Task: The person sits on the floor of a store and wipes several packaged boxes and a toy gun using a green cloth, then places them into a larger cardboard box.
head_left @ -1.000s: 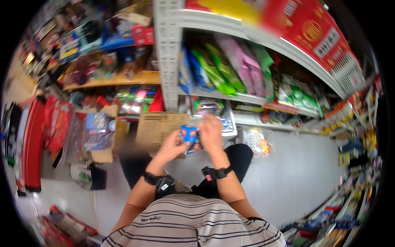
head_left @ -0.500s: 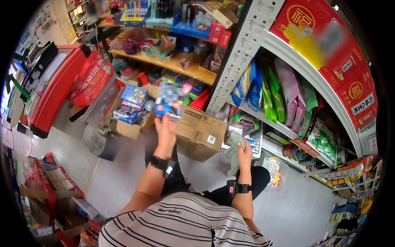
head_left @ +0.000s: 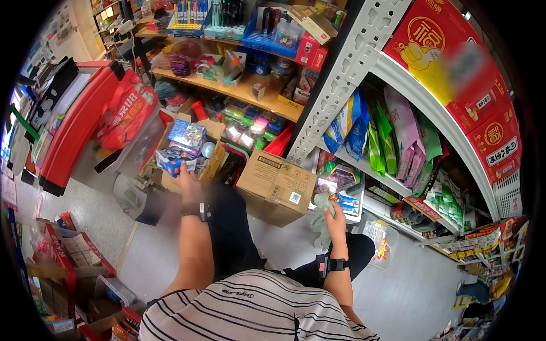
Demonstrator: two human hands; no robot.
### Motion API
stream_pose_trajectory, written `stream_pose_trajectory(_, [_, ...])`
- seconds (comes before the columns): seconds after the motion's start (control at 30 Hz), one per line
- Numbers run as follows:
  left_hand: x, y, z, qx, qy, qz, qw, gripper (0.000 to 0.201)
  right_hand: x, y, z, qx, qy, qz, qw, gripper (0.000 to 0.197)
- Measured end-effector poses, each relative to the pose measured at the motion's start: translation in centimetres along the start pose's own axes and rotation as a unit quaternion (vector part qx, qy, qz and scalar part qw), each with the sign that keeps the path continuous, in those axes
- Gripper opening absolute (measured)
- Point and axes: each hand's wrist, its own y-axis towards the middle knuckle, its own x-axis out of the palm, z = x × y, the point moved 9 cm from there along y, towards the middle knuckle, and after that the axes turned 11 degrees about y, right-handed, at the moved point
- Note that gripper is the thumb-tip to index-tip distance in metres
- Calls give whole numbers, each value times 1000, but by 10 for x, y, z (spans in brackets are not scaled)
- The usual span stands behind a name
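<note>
A: Wide view first: a metal shelving upright (head_left: 341,79) runs up the middle, a wooden shelf (head_left: 244,94) of small goods sits far ahead of the left hand, and hanging packets (head_left: 398,136) fill the rack up and right of the right hand.

B: And 2 boxes on the floor. A closed brown carton (head_left: 276,184) lies between the 2 hands, and an open cardboard box (head_left: 213,153) sits just beyond the left one.

A: Left hand (head_left: 187,184) is stretched well forward, arm nearly straight, black wrist strap (head_left: 196,210) showing. It's at the rim of that open box, right against the colourful toy packs (head_left: 179,150) piled in it.

B: Is it gripping one?

A: Can't tell. The fingers point away and the hand is blurred. A blue pack sits at the fingertips, touching or nearly so, directly ahead of the hand and slightly to its left.

B: So the left is the nearer hand to that pile by a long way.

A: Clearly. The right hand (head_left: 335,219) is held back, elbow bent, forearm upright, wrist strapped too. Its fingers are curled closed around a pale greenish soft item (head_left: 321,219) that hangs below and left of the palm.

B: Long axis of that item?

A: Roughly vertical, dangling. Just beyond those knuckles sits a tray of carded toys (head_left: 341,190).
</note>
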Motion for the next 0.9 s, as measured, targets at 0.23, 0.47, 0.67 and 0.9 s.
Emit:
stream_pose_trajectory(0.23, [-1,4,-9,-28,28,48,998,48,-3,1,7,19,6,-6,1000,39])
stream_pose_trajectory(0.47, [-3,26,-23,-47,21,27,998,37,-9,1,24,14,-6,-1,1000,38])
stream_pose_trajectory(0.67, [50,-31,39,406,567,-115,708,45,-17,-2,47,50,11,39,998,44])
stream_pose_trajectory(0.9, [30,12,32,315,487,-185,793,54,-23,-1,110,223,83,98,966,58])
